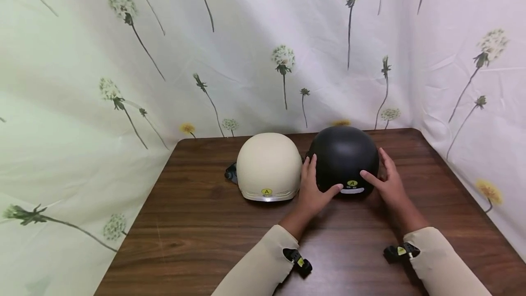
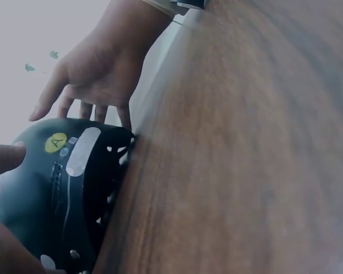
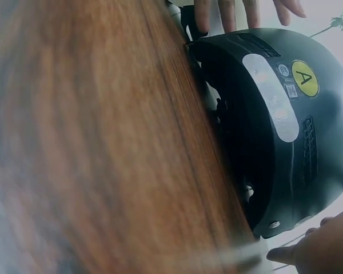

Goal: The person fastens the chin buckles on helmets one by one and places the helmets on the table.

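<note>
A black helmet (image 1: pixel 344 156) sits on the brown table with a yellow "A" sticker and a pale strip at its front rim. My left hand (image 1: pixel 313 193) is at its left side, fingers extended along the shell and thumb pointing toward the front rim. On the opposite side is my right hand (image 1: pixel 392 191), its fingers nearly straight along the edge and thumb toward the front. Both hands' fingers look straight rather than curled in the wrist views, where the helmet's rim (image 3: pixel 271 97) lies close to the tabletop. Whether every fingertip touches the shell is unclear.
Left of the black helmet stands a cream helmet (image 1: pixel 269 166) with its own yellow "A" sticker and a dark strap piece (image 1: pixel 231 173) beside it. The wooden table (image 1: pixel 185 241) meets a flower-printed cloth (image 1: pixel 246 58) at its back and sides.
</note>
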Demonstrator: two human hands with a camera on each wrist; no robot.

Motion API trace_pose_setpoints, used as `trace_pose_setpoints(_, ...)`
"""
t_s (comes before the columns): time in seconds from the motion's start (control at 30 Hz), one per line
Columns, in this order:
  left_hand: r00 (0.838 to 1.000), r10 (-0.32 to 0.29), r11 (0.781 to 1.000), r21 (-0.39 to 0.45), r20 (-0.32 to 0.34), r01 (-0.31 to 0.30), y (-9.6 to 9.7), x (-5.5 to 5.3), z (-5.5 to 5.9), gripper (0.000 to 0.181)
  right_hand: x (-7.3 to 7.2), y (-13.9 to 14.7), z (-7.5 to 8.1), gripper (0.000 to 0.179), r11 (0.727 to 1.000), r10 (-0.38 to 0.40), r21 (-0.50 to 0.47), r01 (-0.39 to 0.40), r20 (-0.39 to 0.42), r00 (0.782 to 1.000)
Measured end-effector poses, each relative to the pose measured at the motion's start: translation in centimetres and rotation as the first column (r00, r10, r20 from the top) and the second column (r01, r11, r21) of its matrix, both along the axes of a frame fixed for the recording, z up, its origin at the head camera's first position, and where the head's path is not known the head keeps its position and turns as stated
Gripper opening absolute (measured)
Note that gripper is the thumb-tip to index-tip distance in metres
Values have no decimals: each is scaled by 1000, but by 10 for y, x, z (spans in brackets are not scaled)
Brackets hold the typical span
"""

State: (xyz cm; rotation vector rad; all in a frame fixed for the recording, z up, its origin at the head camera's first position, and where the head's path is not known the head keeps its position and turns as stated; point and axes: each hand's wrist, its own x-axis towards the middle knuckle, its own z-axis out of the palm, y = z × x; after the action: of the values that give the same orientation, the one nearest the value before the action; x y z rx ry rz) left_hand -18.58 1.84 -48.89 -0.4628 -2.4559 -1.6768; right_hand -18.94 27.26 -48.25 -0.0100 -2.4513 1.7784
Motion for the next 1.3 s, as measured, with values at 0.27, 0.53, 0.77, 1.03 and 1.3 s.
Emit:
trace_pose_setpoints(0.27, 998, -20, 999, -29, 57, 21, 3, 0, -3, 112, -4, 6, -13, 107, 999, 26, 23, -25, -43, 999)
trace_pose_setpoints(0.53, 999, 2, 1000, -10, 38, -2, 9, -19, -40, 116, -2, 4, -18, 112, 999, 41, 19, -40, -32, 999)
trace_pose_setpoints(0.77, 1000, -8, 1000, 8, -13, 8, 6, -13, -32, 113, -1, 2, -17, 111, 999, 28, 23, -27, -48, 998)
trace_pose_setpoints(1.03, 999, -37, 999, -17, 38, 38, 3, -2, -15, 113, 1, 2, -17, 110, 1000, 24, 18, -24, -30, 999)
trace_pose_setpoints(1.3, 999, -29, 1000, -3, -30, 29, 5, -8, -30, 114, 2, 1, -14, 110, 1000, 10, 17, -10, -10, 1000)
